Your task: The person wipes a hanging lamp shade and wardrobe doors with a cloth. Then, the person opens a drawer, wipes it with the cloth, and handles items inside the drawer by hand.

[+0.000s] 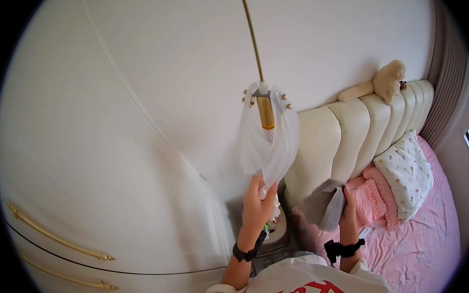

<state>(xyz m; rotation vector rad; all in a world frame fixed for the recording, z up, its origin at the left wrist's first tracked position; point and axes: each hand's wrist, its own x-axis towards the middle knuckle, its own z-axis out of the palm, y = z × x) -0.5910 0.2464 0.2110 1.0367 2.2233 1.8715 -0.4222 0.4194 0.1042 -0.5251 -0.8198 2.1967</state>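
A pendant lamp with frosted, petal-like panels (280, 144) and a gold socket hangs from a thin brass rod. My left hand (259, 199) pinches the lower tip of one panel. To the right, my right hand (348, 207) grips a grey cloth (323, 203), which hangs from its fingers in front of the bed's headboard. The cloth and the lamp are apart. Both wrists wear black bands.
A cream padded headboard (318, 137) with a plush toy (388, 82) on top stands at the right. Below it are pink bedding (406, 254) and a patterned pillow (407, 173). A bedside table (276, 233) stands beneath the lamp. Gold handles (60, 240) are at the left.
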